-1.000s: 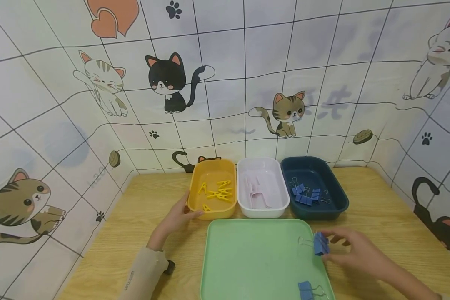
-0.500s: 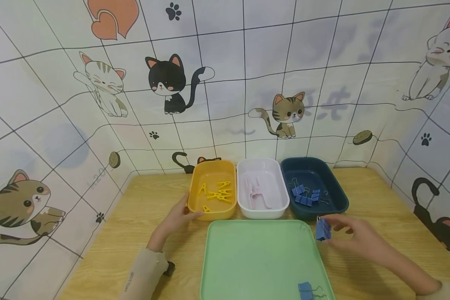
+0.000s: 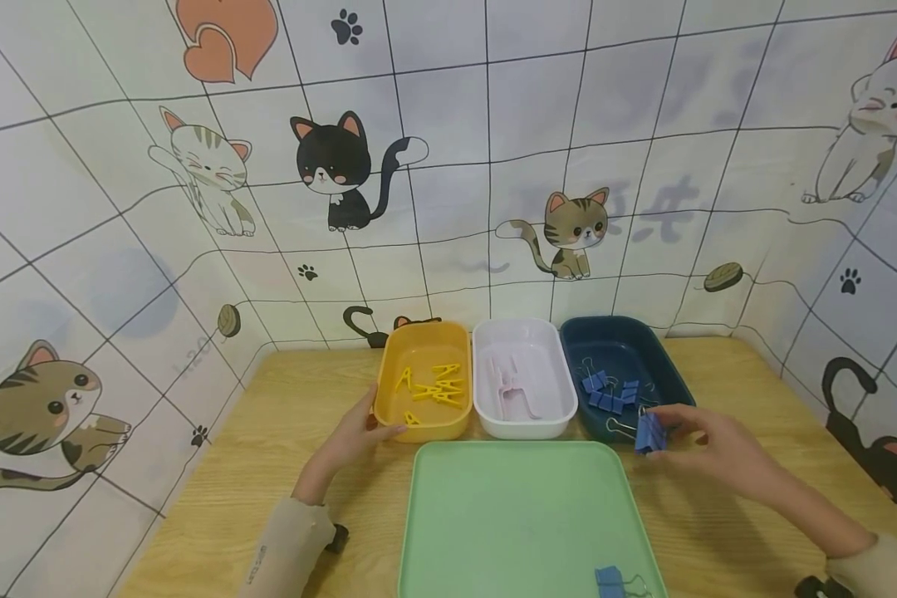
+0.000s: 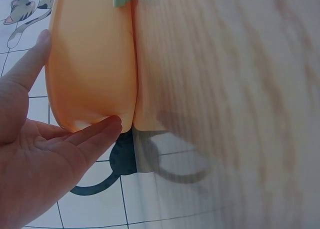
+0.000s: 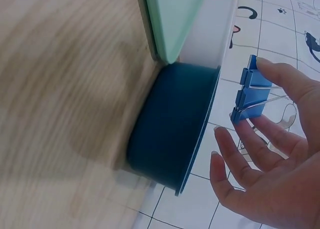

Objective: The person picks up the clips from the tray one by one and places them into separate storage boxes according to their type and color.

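Observation:
My right hand [image 3: 725, 455] pinches a blue binder clip [image 3: 650, 433] between thumb and fingertips, beside the near rim of the navy bin [image 3: 615, 334]. In the right wrist view this clip [image 5: 256, 96] is held above the bin's rim, its wire handles sticking out. Several more blue binder clips [image 3: 608, 402] lie inside that bin. Away to the left, my left hand [image 3: 350, 432] rests its fingers and thumb against the outside of the yellow bin [image 3: 424, 334], at its near left corner. The left wrist view shows those fingers fairly straight along the bin's wall [image 4: 92, 64].
Yellow clips [image 3: 447, 386] lie in the yellow bin. A white bin [image 3: 523, 332] between the other two holds pale pink clips [image 3: 510, 390]. A green tray [image 3: 519, 515] lies in front, with one blue binder clip [image 3: 610, 581] near its right edge. A cat-patterned wall stands behind.
My right hand has carried the blue binder clip from over the green tray's right edge away from me to the navy bin's near rim. The left hand stays at the yellow bin.

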A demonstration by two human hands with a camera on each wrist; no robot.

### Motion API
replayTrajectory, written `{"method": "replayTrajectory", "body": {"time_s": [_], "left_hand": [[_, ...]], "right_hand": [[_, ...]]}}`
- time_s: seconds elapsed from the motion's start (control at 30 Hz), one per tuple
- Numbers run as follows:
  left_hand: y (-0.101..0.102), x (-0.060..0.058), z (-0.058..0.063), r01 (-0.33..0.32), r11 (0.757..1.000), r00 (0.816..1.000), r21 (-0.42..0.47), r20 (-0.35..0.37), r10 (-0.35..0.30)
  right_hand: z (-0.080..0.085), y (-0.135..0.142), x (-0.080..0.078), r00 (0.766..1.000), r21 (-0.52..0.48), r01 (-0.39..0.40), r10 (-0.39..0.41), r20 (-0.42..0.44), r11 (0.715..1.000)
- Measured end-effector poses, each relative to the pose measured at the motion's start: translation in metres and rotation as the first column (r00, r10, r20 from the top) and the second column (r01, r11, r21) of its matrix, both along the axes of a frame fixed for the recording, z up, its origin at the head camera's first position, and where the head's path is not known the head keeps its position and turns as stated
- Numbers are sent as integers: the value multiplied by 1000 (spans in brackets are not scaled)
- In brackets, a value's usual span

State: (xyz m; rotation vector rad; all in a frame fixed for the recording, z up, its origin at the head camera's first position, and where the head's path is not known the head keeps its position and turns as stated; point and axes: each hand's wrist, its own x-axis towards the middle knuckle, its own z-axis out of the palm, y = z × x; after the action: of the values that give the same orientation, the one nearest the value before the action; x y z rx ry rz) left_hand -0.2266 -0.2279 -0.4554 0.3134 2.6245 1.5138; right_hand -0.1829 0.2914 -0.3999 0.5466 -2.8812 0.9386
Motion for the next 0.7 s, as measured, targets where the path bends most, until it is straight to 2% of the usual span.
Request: {"method": "replayTrajectory", "body": {"time_s": [0.4,0.7], "left_hand": [[0,2,1,-8,1000,1000,-3,14,8],[1,1,1,-16,1000,1000,-2,19,16]], "right_hand": [[6,11,-22,999,20,0,1,-43,1000],[11,14,-35,999,38,27,-26,-18,999]]}}
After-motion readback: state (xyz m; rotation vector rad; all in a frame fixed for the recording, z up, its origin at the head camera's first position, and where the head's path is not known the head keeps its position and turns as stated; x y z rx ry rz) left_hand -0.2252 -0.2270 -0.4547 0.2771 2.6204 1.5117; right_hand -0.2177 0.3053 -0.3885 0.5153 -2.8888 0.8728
